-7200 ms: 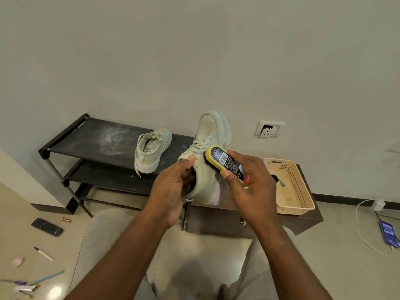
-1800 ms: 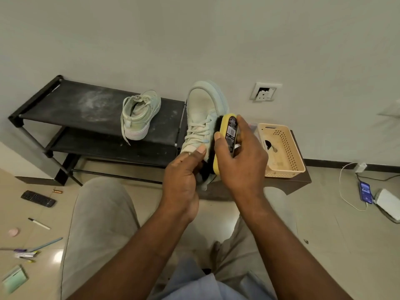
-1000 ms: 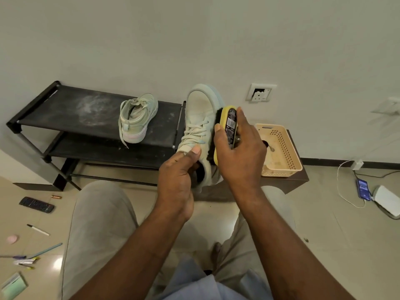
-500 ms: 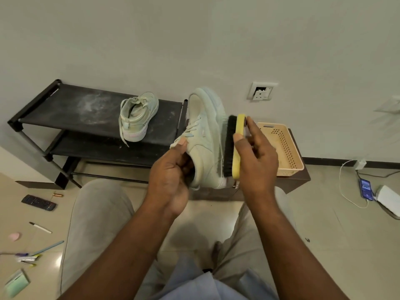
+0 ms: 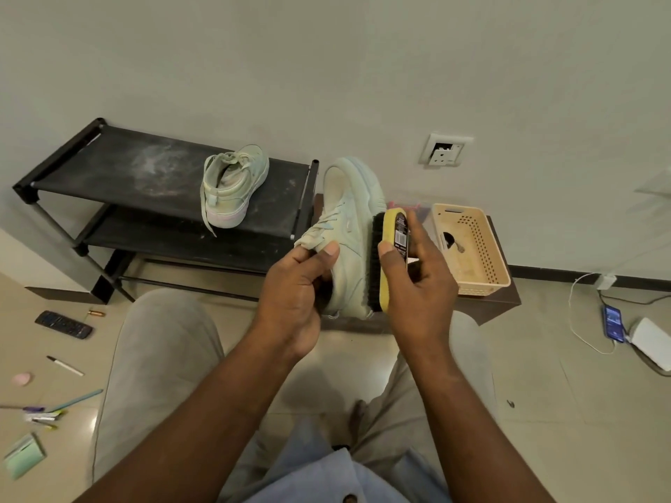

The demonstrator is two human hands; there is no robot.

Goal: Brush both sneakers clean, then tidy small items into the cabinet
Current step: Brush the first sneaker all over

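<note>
A pale green sneaker (image 5: 348, 226) is held toe-up in front of me; my left hand (image 5: 296, 285) grips it at the opening, thumb on the tongue. My right hand (image 5: 417, 288) holds a yellow-backed brush (image 5: 390, 255), whose black bristles press against the sneaker's right side. The second pale green sneaker (image 5: 232, 186) lies on the top shelf of a black shoe rack (image 5: 120, 168), heel toward me, laces hanging over the edge.
A beige perforated basket (image 5: 483, 255) sits on a low brown cabinet (image 5: 501, 306) at the right. On the floor at left lie a remote (image 5: 63, 324), a marker (image 5: 65, 365), pens (image 5: 54, 412) and a green pouch (image 5: 23, 453). A phone (image 5: 613, 323) charges at the right.
The sneaker has turned back a little, laces showing more. The brush has slid lower along its right side, label now facing me. The view has barely shifted.
</note>
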